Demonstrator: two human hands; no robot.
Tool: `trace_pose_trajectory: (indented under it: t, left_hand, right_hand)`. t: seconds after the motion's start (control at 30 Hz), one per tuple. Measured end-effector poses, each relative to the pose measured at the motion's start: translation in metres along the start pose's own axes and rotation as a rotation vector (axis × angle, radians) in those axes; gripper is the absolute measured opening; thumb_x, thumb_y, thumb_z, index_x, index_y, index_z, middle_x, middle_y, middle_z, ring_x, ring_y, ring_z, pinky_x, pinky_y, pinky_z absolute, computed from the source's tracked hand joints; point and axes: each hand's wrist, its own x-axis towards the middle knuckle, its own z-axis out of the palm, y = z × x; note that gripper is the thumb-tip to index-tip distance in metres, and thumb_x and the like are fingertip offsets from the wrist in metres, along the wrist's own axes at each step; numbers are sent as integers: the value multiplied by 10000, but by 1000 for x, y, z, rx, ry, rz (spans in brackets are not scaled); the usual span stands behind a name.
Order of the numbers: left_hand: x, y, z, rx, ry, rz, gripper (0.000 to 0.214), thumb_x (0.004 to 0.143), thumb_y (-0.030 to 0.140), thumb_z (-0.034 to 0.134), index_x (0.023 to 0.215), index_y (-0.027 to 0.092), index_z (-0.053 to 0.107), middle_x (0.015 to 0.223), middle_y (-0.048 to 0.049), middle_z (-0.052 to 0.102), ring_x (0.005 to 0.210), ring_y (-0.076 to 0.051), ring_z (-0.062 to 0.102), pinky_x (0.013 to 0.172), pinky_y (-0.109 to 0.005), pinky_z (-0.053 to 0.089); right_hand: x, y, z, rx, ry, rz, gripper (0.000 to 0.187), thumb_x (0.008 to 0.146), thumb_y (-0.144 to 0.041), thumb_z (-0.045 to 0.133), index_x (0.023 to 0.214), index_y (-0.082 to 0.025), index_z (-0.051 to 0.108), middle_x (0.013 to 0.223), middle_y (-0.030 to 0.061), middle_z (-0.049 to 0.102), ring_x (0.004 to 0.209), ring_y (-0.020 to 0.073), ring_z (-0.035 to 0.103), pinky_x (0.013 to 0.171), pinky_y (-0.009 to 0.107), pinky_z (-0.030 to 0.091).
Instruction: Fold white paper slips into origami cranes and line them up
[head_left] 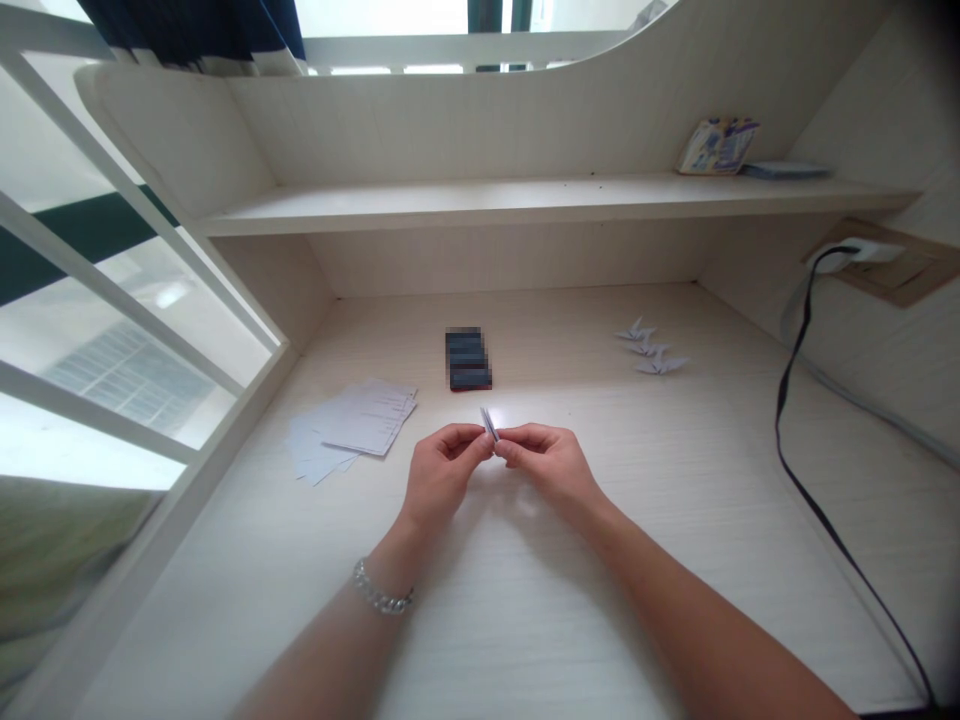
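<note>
A small folded piece of white paper point(489, 423) stands between my two hands above the middle of the desk. My left hand point(444, 468) pinches its left side with thumb and forefinger. On the other side, the thumb and fingers of my right hand point(551, 465) are closed on the same paper. Its lower part is hidden by my fingertips. To the left lies a fanned stack of white paper sheets point(367, 418). Several folded paper cranes point(651, 350) rest in a group at the back right.
A dark, pixelated rectangular object point(468, 358) lies beyond my hands. Above the desk runs a shelf point(450, 205), with a colourful packet point(718, 147) at its right. A black cable point(784, 400) hangs from the wall socket point(892, 258) down the right side. White rails point(120, 270) border the left.
</note>
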Motion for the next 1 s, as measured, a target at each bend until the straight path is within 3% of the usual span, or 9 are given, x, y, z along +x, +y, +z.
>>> trace_pose_trajectory:
  t: [0.23,0.47,0.63,1.0]
  left_hand:
    - [0,-1,0,18,8,-2,218,708,294,679,847,127,675,827,-89,690,779,-185,631,748,-312,501]
    - [0,0,2,-34,18,13,226,665,253,711,846,124,677,872,-98,693,833,-205,634,781,-329,499]
    - [1,1,2,8,61,26,209,678,264,697,836,128,683,841,-87,693,794,-192,635,761,-321,505]
    - [-2,1,4,27,-14,66,156,725,256,659,811,132,621,786,-58,652,761,-174,624,733,-312,507]
  right_hand:
    - [2,1,-1,8,0,20,273,640,-370,731,828,-171,727,778,72,706,722,193,625,667,327,488]
    - [0,1,0,-60,31,-107,208,665,-356,718,802,-200,732,891,73,683,850,218,615,683,312,489]
    - [1,3,2,-101,68,-131,193,681,-354,705,791,-195,718,845,60,668,801,199,612,667,304,486]
    - [-2,0,4,-32,33,-102,252,685,-365,693,837,-167,655,837,62,661,777,188,614,668,299,510]
